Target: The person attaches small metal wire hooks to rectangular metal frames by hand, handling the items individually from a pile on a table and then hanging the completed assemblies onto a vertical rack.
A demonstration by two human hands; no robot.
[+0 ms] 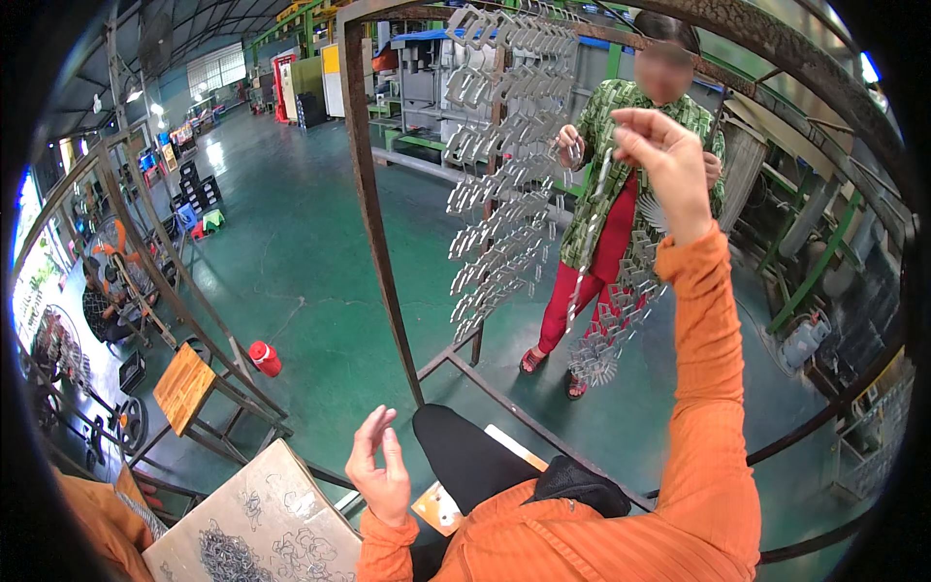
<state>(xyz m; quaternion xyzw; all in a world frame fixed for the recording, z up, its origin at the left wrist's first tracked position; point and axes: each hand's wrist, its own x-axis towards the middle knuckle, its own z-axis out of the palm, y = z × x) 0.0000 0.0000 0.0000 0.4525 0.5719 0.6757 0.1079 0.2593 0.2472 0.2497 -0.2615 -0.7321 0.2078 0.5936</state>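
My right hand (667, 160) is raised at the upper right, thumb and fingers pinched beside the top of a hanging strand of small silver metal pieces (605, 177). Whatever lies between the fingertips is too small to make out. Down at the lower middle, my left hand (381, 470) is held up with the thumb apart from loosely bent fingers, and nothing shows in it. Rows of grey metal brackets (499, 145) hang from the rusty rack (361, 165) in front of me. Left of my left hand, piles of thin wire hooks (231, 555) lie on a cardboard sheet (278, 462).
Behind the rack stands a co-worker in a green patterned shirt (599, 121), holding metal pieces. A wooden-topped stool (194, 388) and a red jug (264, 357) are at the left. The rack's lower bar (499, 398) crosses near my knee.
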